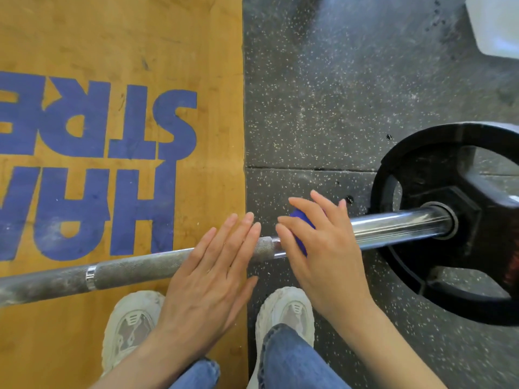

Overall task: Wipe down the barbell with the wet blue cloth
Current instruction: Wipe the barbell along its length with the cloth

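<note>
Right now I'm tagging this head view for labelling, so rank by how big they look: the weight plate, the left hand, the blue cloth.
1. weight plate, cut off by the right edge yet still largest.
2. left hand, though it is nearer the camera, which inflates it.
3. blue cloth, mostly hidden under the right hand.
</note>
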Tool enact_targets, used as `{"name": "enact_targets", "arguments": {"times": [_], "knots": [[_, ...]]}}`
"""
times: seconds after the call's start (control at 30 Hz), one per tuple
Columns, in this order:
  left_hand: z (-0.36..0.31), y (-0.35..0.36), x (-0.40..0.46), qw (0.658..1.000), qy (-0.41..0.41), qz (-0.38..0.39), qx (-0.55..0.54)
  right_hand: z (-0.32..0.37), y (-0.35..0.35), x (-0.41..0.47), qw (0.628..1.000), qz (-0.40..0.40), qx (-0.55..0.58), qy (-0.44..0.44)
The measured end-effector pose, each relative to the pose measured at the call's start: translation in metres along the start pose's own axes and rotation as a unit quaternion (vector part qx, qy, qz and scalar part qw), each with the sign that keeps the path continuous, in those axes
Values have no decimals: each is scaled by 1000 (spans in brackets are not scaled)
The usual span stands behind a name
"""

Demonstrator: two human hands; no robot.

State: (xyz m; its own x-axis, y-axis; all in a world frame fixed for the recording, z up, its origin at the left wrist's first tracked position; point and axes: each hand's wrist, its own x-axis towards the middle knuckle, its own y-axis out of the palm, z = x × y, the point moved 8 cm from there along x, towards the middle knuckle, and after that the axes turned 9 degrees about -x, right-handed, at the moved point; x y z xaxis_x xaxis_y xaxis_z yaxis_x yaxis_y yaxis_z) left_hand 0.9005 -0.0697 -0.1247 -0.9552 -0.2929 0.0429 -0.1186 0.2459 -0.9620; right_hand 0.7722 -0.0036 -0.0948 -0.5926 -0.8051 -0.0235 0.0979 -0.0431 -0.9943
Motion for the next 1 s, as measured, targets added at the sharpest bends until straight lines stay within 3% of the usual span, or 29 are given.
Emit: {"name": "enact_targets", "arguments": {"times": [0.07, 0.27, 0.4, 0.57, 0.7, 0.9, 1.0], "knots": [[1, 0, 2, 1000, 3, -6, 10, -5, 1, 20, 998, -3, 35, 45], [6, -1, 9, 1000, -5, -10, 21, 1, -9, -26, 993, -105, 24, -52], [12, -3, 18, 999, -3, -15, 41, -8, -8, 23, 988, -126, 84, 19], [19, -5, 28, 999, -7, -18, 40, -2, -1, -13, 980, -178, 70, -57], [26, -7, 39, 998, -2, -28, 52, -12, -10, 42, 976, -175, 125, 19], [39, -11, 56, 998, -17, -43, 35, -5, 5, 11, 970, -212, 80, -84], [47, -15, 67, 998, -24, -56, 21, -11, -1, 54, 973, -198, 116, -28]]}}
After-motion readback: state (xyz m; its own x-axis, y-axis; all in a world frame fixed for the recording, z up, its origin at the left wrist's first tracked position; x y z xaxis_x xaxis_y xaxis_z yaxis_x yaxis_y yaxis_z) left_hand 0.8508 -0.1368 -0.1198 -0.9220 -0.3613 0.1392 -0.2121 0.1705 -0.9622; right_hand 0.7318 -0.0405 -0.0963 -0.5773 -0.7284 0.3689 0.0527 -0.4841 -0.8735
